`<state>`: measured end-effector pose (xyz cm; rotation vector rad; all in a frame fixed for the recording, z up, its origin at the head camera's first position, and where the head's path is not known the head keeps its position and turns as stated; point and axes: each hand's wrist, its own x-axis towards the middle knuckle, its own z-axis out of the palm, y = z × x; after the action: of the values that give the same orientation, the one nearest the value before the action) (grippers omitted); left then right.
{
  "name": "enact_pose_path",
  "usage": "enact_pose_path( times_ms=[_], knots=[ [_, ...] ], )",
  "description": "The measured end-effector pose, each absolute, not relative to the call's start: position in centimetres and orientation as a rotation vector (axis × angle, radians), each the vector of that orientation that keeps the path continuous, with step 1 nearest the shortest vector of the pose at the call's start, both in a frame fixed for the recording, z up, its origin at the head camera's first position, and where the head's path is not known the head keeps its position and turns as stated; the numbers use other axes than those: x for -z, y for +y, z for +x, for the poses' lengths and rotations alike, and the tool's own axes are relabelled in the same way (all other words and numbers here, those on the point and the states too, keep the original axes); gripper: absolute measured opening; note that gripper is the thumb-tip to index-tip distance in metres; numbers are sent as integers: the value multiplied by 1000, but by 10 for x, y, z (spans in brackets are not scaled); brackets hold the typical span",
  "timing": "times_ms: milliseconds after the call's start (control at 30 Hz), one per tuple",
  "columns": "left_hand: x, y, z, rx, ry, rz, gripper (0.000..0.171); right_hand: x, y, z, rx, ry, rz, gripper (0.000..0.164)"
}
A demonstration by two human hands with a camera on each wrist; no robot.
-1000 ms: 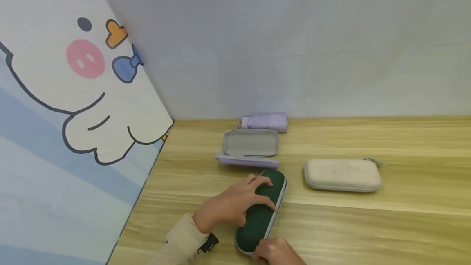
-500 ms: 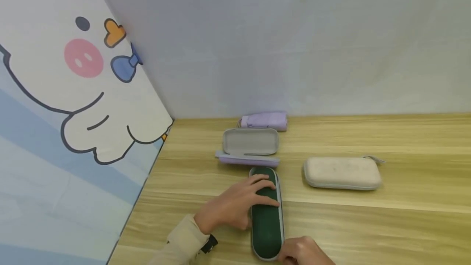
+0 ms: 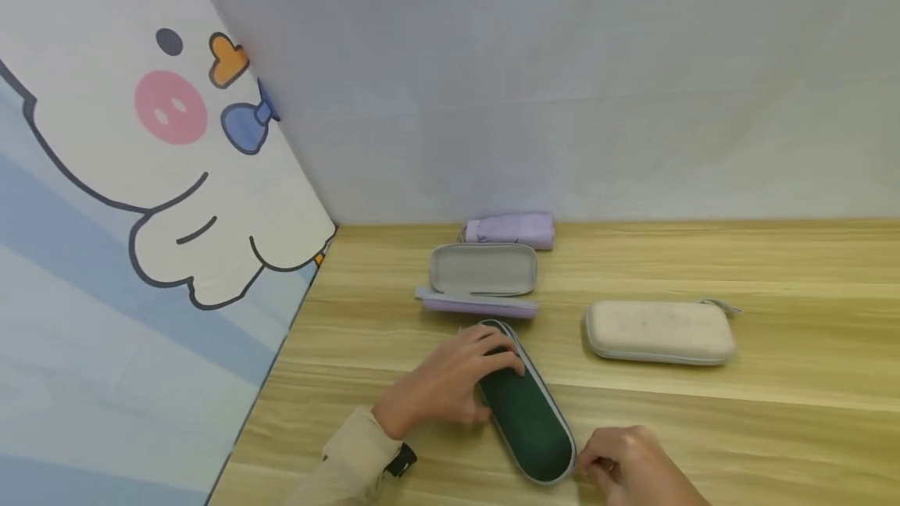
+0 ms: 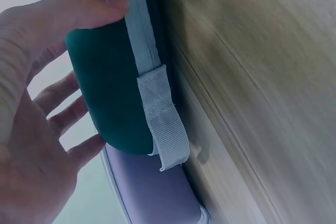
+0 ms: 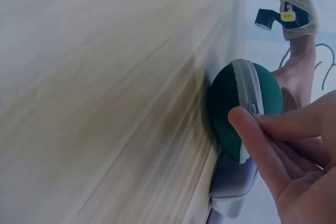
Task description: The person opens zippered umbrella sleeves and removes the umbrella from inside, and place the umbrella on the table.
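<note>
A dark green zip case (image 3: 530, 420) with a grey zipper band lies slanted on the wooden table, its near end toward the right. My left hand (image 3: 453, 373) grips its far part, fingers curled over the top and thumb against the side. In the left wrist view, the thumb touches the grey zipper band (image 4: 137, 30) above a fabric loop (image 4: 165, 119) at the case's end. My right hand (image 3: 636, 459) is at the near end of the case. Its thumb and finger pinch the small zipper pull (image 5: 252, 109), partly hidden by the fingertips in the right wrist view.
An open lilac case with a grey lining (image 3: 483, 269) lies just beyond the green case. Behind it, a rolled lilac folding umbrella (image 3: 513, 230) rests near the back wall. A closed cream case (image 3: 659, 332) lies to the right. A printed cartoon panel (image 3: 77, 178) borders the table's left side.
The green case has turned, its near end swinging from left to right. My right hand has moved right along with that end, while my left hand stays on the far part.
</note>
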<state>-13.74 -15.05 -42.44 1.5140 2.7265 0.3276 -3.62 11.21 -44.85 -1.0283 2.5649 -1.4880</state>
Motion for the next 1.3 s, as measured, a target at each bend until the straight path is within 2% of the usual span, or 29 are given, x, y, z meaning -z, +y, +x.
enact_pose_path(
  times_ms=[633, 1033, 1300],
  knots=[
    [420, -168, -150, -318, 2771, 1338, 59, 447, 125, -66, 1580, 2811, -749, 29],
    [432, -191, -159, -659, 2635, 1072, 67, 448, 121, -84, 1521, 2918, -662, 27],
    [437, -206, -164, -837, 2561, 978, 71, 446, 113, -94, 1493, 2931, -470, 22]
  ],
)
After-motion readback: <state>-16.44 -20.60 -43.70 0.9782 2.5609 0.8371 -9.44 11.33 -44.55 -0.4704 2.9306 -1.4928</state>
